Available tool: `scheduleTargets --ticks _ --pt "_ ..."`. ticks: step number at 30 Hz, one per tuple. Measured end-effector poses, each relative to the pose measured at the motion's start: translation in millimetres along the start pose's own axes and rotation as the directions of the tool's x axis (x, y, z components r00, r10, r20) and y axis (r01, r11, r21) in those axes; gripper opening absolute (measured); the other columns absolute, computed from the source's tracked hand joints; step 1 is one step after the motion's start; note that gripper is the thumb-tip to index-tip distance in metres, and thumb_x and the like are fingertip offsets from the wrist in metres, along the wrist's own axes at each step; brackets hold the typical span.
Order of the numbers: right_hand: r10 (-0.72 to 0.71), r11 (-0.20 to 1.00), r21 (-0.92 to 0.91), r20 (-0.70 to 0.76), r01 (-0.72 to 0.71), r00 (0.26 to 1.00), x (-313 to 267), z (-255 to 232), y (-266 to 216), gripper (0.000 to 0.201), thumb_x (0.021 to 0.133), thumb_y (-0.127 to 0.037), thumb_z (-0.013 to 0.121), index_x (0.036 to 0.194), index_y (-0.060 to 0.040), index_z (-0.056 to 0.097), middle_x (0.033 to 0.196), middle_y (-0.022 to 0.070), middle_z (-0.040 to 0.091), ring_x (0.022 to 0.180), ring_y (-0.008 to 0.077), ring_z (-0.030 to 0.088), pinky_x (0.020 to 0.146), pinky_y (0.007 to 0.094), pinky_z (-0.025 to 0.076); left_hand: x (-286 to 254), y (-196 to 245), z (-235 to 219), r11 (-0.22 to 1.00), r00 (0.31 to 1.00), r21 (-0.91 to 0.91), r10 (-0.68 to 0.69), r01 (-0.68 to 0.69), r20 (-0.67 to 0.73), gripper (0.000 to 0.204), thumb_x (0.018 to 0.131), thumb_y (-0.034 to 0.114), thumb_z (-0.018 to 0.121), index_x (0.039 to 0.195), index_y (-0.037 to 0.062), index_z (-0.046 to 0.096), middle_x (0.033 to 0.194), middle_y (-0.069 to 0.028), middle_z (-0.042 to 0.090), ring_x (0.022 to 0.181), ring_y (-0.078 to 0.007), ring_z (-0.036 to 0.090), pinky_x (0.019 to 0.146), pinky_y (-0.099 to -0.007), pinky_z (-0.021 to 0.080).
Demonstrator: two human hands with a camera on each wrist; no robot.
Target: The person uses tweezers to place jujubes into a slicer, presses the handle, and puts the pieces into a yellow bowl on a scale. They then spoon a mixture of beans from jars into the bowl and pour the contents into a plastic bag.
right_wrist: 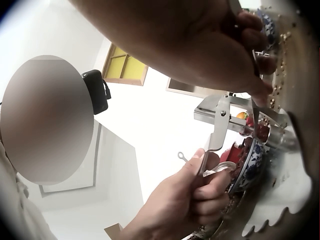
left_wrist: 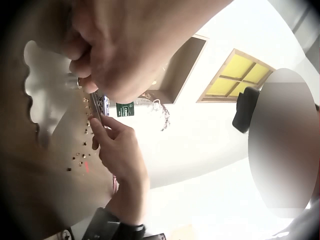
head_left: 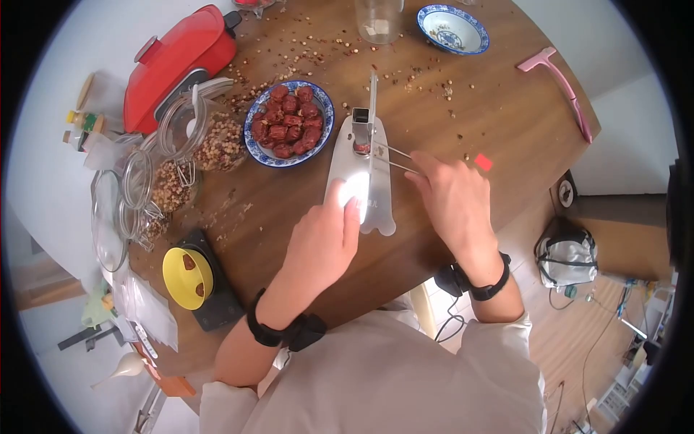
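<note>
The left hand [head_left: 323,239] lies palm down on the near end of a white pitter [head_left: 359,181], fingers curled over its base; the right wrist view shows those fingers wrapped round the metal lever [right_wrist: 218,131]. The forearm runs back toward the body, a black strap on the wrist. The right hand [head_left: 454,199] sits just right of the pitter, knuckles up, fingers bent and pinching a pair of tweezers [head_left: 396,158]. The tweezer tips reach left into the pitter's metal head, where a red date [head_left: 361,149] sits. Both hands rest on the wooden table [head_left: 506,123].

Beyond the left hand, a blue-patterned bowl [head_left: 323,108] holds dates [head_left: 288,119]. Further left stand glass jars [head_left: 181,155] of seeds and a red cooker [head_left: 177,61]. Nearer the body, left of the left forearm, a yellow dish [head_left: 173,271] sits on a black scale [head_left: 224,304]. Beyond the right hand are a second blue bowl [head_left: 453,29] and a pink tool [head_left: 560,83]. Loose pits [head_left: 419,76] are scattered across the table's far side.
</note>
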State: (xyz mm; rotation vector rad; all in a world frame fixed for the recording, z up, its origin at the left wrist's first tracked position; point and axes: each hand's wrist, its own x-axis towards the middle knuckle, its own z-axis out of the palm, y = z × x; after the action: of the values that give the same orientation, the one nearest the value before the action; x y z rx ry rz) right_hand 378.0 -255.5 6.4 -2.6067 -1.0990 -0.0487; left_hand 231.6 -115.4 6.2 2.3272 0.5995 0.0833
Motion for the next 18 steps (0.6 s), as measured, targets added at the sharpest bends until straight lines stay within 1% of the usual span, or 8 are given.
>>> scheduleTargets --ticks 2,5,8,9,11,15,17,18 --pt "-0.005 1.000 0.016 -0.010 0.005 1.000 -1.3 1.5 0.7 0.018 0.090 -0.026 0.070 0.091 -0.0094 0.062 0.066 0.0165 0.065 0.066 0.0392 0.067 0.055 0.0451 0.053 4.8 -5.4 -5.9 0.990 0.997 -0.144 0.001 0.010 0.079 0.028 0.106 0.026 0.043 0.116 0.0004 0.050 0.076 -0.0247 0.065 0.071 -0.0467 0.062 0.065 -0.0547 0.048" --pt "-0.009 1.000 -0.003 0.000 0.009 1.000 -3.7 2.6 0.0 0.017 0.090 -0.024 0.069 0.091 -0.0089 0.061 0.070 0.0153 0.066 0.069 0.0390 0.068 0.055 0.0457 0.053 0.5 17.8 -28.1 0.955 0.999 -0.294 0.038 -0.027 0.031 0.034 0.107 0.028 0.041 0.113 -0.0018 0.056 0.075 -0.0217 0.065 0.068 -0.0391 0.065 0.067 -0.0463 0.051" --pt "-0.040 0.998 0.043 -0.065 0.043 0.997 -9.8 4.4 -0.9 0.016 0.089 -0.022 0.069 0.091 -0.0088 0.059 0.078 0.0116 0.068 0.071 0.0366 0.069 0.055 0.0444 0.053 4.0 41.1 -53.1 0.861 0.999 -0.508 -0.017 0.036 0.042 0.038 0.108 0.030 0.039 0.111 -0.0027 0.059 0.077 -0.0149 0.064 0.068 -0.0248 0.064 0.068 -0.0377 0.050" --pt "-0.039 0.998 0.036 -0.081 0.042 0.996 -12.6 4.8 -0.6 0.016 0.089 -0.021 0.069 0.092 -0.0091 0.060 0.079 0.0104 0.067 0.071 0.0355 0.069 0.054 0.0438 0.053 6.4 40.5 -58.4 0.829 0.992 -0.553 -0.027 0.089 0.120 0.042 0.109 0.033 0.041 0.126 -0.0003 0.059 0.093 -0.0020 0.059 0.077 -0.0082 0.050 0.070 -0.0246 0.045" --pt "-0.036 0.999 0.021 -0.108 0.039 0.993 -17.2 5.9 0.7 0.015 0.089 -0.021 0.070 0.093 -0.0099 0.060 0.083 0.0079 0.067 0.071 0.0334 0.068 0.053 0.0425 0.052 11.0 38.4 -58.3 0.822 0.996 -0.566 -0.015 0.063 0.089 0.041 0.109 0.033 0.040 0.124 -0.0004 0.060 0.090 -0.0013 0.058 0.075 -0.0067 0.048 0.067 -0.0224 0.042" --pt "-0.045 0.999 0.001 -0.161 0.046 0.986 -24.3 8.3 5.7 0.015 0.089 -0.021 0.069 0.098 -0.0118 0.062 0.079 0.0062 0.063 0.067 0.0299 0.067 0.051 0.0410 0.050 12.2 39.6 -60.8 0.807 0.997 -0.588 -0.015 0.058 0.078 0.038 0.109 0.031 0.039 0.117 0.0002 0.061 0.081 0.0019 0.052 0.070 -0.0036 0.041 0.059 -0.0201 0.032" --pt "-0.049 0.999 -0.008 -0.202 0.048 0.978 -27.2 7.6 7.7 0.016 0.089 -0.022 0.069 0.102 -0.0129 0.063 0.077 0.0058 0.061 0.066 0.0290 0.067 0.050 0.0407 0.049 12.4 39.0 -55.3 0.789 0.999 -0.614 -0.019 0.035 0.031 0.037 0.109 0.030 0.039 0.115 0.0009 0.061 0.077 0.0033 0.048 0.067 -0.0029 0.037 0.057 -0.0208 0.029" --pt "-0.053 0.999 -0.020 -0.188 0.050 0.981 -28.6 6.7 8.9 0.017 0.089 -0.022 0.068 0.103 -0.0134 0.064 0.077 0.0056 0.060 0.066 0.0287 0.066 0.049 0.0404 0.049 12.2 38.7 -53.6 0.779 1.000 -0.626 -0.023 0.022 0.006 0.037 0.109 0.030 0.038 0.114 0.0013 0.061 0.076 0.0041 0.047 0.065 -0.0026 0.035 0.055 -0.0211 0.027"
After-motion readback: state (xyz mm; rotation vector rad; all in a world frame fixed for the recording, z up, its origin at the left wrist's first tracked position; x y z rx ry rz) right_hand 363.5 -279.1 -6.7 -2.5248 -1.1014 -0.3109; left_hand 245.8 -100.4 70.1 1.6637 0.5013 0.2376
